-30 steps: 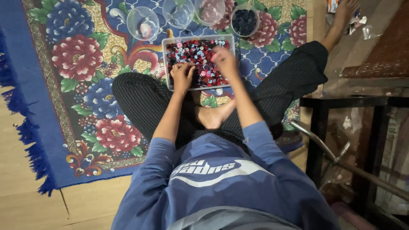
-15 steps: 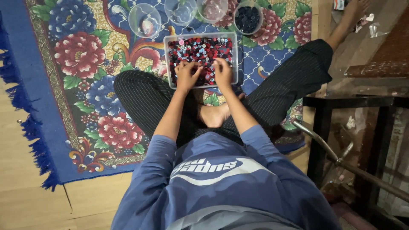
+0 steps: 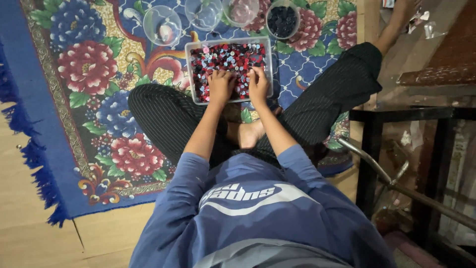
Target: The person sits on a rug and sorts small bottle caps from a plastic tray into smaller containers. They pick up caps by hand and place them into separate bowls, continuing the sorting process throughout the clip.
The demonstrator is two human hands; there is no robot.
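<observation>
A clear rectangular tray (image 3: 193, 74) full of small red, pink and dark round pieces sits on the rug in front of my crossed legs. Both hands rest side by side, palms down, on the pieces at the tray's near half. My left hand (image 3: 220, 85) has its fingers bent into the pile. My right hand (image 3: 258, 83) lies just right of it, with its fingertips buried among the pieces. Whether either hand holds a piece is hidden.
Beyond the tray stand several clear round bowls: one at the left (image 3: 162, 25), one in the middle (image 3: 203, 12), one with pinkish contents (image 3: 240, 10) and one with dark pieces (image 3: 281, 20). A flowered blue rug (image 3: 89, 99) covers the wooden floor. A black metal frame (image 3: 369, 149) stands at the right.
My right hand has drawn back from the tray's far part to its near half, beside the left hand. The left hand has shifted slightly right.
</observation>
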